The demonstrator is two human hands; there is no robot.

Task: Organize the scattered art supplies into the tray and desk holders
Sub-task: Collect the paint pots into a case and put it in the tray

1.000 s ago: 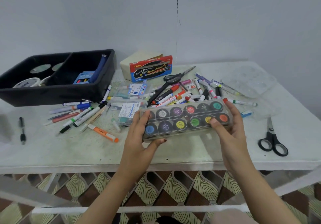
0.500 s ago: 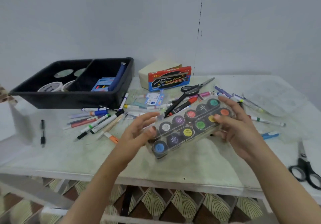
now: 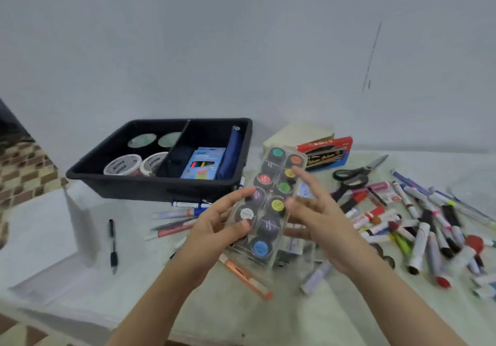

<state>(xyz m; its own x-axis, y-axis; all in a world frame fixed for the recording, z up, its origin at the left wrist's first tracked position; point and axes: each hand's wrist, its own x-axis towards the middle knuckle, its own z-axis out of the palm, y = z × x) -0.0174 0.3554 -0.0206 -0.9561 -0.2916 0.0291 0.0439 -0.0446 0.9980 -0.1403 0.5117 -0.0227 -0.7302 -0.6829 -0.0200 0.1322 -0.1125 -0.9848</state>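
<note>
— Where is the paint set (image 3: pixel 271 206)?

— In the person's hands, over the middle of the bench (image 3: pixel 80 265), just in front of the black tray (image 3: pixel 150 187). The clear case is turned lengthwise, with its far end pointing toward the tray's right corner and its near end low over the loose pens. Its round pots sit in two rows, teal and orange farthest and blue nearest.

— And the left grip (image 3: pixel 214 222)?

— It is grasping the case at the left edge. The thumb presses down on the lid by the white pot and the fingers lie along the side.

— The right grip (image 3: pixel 319 217)?

— Released. Its fingers are straight and spread along the case's right edge. One fingertip reaches the yellow pot near the far end. It is not clear if the palm bears on the case.

— What is in the tray?

— The left compartment holds white-lidded tubs (image 3: pixel 123 164). The right one holds a blue pencil box (image 3: pixel 204 167), with a long blue pouch (image 3: pixel 230 155) against the wall.

— And around it?

— A heap of markers (image 3: pixel 429 225) lies to the right, with scissors (image 3: pixel 354 174) and a red-and-blue box (image 3: pixel 327 152) behind it. An orange marker (image 3: pixel 244 276) lies under the left wrist. A black pen (image 3: pixel 112 241) lies alone, well to the left.
</note>
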